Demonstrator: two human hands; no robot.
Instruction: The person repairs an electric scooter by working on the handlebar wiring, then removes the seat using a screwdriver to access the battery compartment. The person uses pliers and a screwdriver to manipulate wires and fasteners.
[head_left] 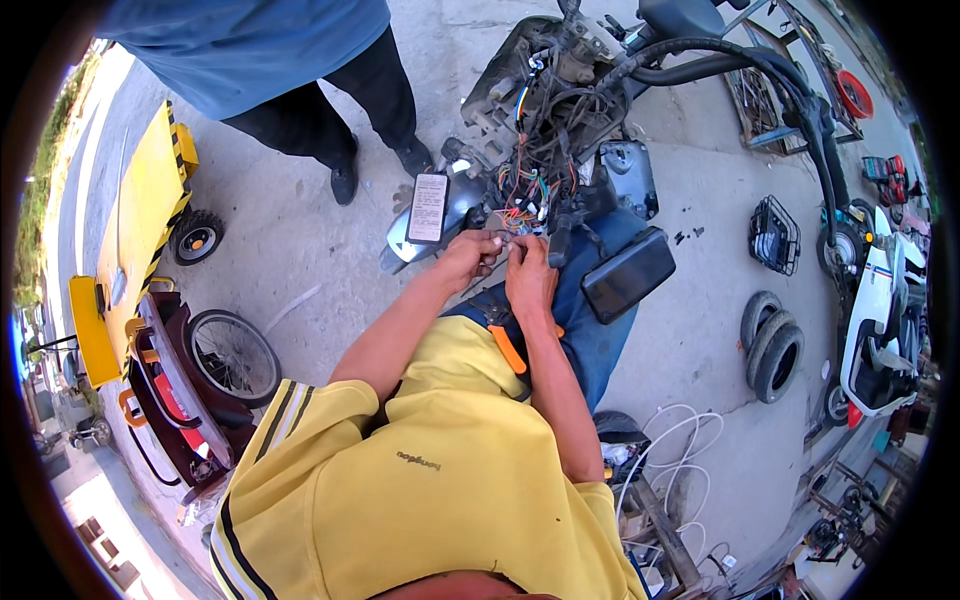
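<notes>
The left hand (475, 256) and right hand (532, 272) meet, fingertips drawn in, just below the coloured wires (525, 192); what they pinch, I can't tell. The wires spill from an opened-up motorcycle front (575, 110). Orange-handled pliers (507, 348) lie on the lap; a person in blue (250, 50) stands nearby.

Outdoor repair yard (700, 330), loose tires (765, 348)

We find both arms bare and bent, hands meeting near the body's midline. Our left forearm (395, 320) slants inward; our right forearm (553, 380) rises more steeply. The left hand (472, 256) and right hand (530, 275) have curled fingers, tips close together; exact grip cannot be determined.
</notes>
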